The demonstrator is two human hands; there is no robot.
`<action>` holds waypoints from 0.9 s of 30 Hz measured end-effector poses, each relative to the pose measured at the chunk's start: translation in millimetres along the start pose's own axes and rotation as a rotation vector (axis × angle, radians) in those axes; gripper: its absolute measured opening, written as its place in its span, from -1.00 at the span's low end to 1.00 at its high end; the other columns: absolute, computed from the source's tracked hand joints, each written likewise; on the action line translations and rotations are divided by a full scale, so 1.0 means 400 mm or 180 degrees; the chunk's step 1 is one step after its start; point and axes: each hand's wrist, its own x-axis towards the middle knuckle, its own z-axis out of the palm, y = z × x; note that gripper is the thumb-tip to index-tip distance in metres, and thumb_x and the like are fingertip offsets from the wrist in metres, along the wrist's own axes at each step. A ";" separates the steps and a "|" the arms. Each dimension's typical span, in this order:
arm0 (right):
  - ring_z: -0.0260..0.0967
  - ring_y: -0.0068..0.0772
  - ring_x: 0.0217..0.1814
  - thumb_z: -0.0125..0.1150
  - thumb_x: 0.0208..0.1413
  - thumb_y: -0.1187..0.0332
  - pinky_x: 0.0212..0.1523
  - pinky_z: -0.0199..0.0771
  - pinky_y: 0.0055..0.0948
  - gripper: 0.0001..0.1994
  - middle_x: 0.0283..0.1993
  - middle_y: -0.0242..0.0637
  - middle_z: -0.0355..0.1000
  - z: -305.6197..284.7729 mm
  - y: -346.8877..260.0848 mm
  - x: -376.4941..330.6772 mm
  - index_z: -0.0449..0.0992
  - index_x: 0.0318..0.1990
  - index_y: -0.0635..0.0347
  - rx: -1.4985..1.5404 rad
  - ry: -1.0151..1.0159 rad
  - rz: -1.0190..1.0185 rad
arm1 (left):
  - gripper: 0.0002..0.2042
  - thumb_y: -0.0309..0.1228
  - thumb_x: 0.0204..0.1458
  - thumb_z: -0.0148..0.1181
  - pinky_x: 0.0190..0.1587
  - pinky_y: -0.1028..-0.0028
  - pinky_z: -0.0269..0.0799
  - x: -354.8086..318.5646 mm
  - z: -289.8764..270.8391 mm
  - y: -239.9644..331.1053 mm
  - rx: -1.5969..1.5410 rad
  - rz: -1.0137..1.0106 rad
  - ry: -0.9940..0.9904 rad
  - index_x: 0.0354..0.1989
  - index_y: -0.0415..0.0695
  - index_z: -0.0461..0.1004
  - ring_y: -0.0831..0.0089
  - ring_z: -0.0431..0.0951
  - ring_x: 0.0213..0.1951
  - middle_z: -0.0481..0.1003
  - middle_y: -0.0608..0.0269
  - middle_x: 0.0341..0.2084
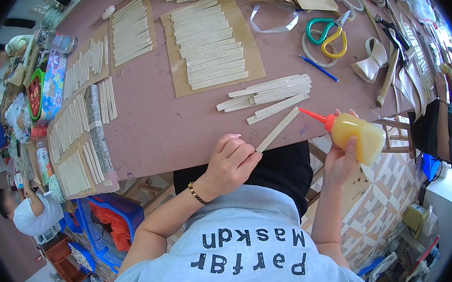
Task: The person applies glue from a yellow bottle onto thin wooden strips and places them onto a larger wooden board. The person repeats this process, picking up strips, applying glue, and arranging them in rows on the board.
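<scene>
Between the fingers of my left hand [231, 163] is the near end of a thin pale strip [279, 129], which slants up to the right at the table's front edge. My right hand [342, 155] is wrapped round a squeeze bottle [359, 135] of yellowish glue, tilted to the left. Its red nozzle [314, 115] reaches the strip's far end; whether the tip touches cannot be made out. Just beyond lies a loose pile of similar strips [267, 94]. Farther back, a brown paper sheet [253, 52] carries a column of overlapping strips [209, 45].
Scissors with green and yellow handles [330, 38], a blue pen [318, 68] and a hammer [387, 78] lie to the right. More strips on paper [130, 31] cover the left side. A blue plastic basket [107, 226] stands below. Other people work at both sides.
</scene>
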 end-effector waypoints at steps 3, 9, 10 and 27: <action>0.36 0.24 0.24 0.30 0.18 0.17 0.13 0.57 0.01 -0.39 0.26 0.08 0.29 0.011 -0.012 0.024 0.20 0.25 0.30 0.0828 0.0282 0.0409 | -0.84 -0.52 -0.20 0.42 0.04 0.22 0.41 0.000 -0.009 0.000 0.0001 0.0058 -0.0012 -0.41 -0.12 0.57 0.38 0.41 -0.30 0.41 0.35 -0.42; 0.29 0.27 0.29 0.23 0.24 0.18 0.14 0.58 0.01 -0.42 0.31 0.13 0.25 -0.001 0.008 0.085 0.19 0.25 0.34 0.1640 0.0329 0.0597 | -0.83 -0.44 -0.17 0.45 0.06 0.20 0.37 0.000 -0.040 -0.004 0.0096 0.0047 0.0071 -0.41 -0.10 0.57 0.39 0.41 -0.29 0.41 0.35 -0.41; 0.28 0.28 0.30 0.22 0.24 0.18 0.15 0.58 0.02 -0.43 0.30 0.13 0.25 0.001 0.013 0.088 0.19 0.25 0.33 0.1696 0.0312 0.0635 | -0.82 -0.42 -0.17 0.46 0.07 0.19 0.36 -0.003 -0.040 -0.004 0.0118 -0.0040 0.0052 -0.41 -0.10 0.57 0.38 0.41 -0.29 0.40 0.34 -0.41; 0.27 0.29 0.31 0.23 0.23 0.19 0.18 0.54 0.07 -0.43 0.27 0.16 0.28 0.002 0.024 0.107 0.18 0.26 0.31 0.1888 0.0189 0.0764 | -0.76 -0.39 -0.21 0.49 0.06 0.21 0.15 0.024 -0.013 0.043 0.0096 -0.1293 -0.0117 -0.38 -0.08 0.54 0.28 0.39 -0.21 0.42 0.32 -0.38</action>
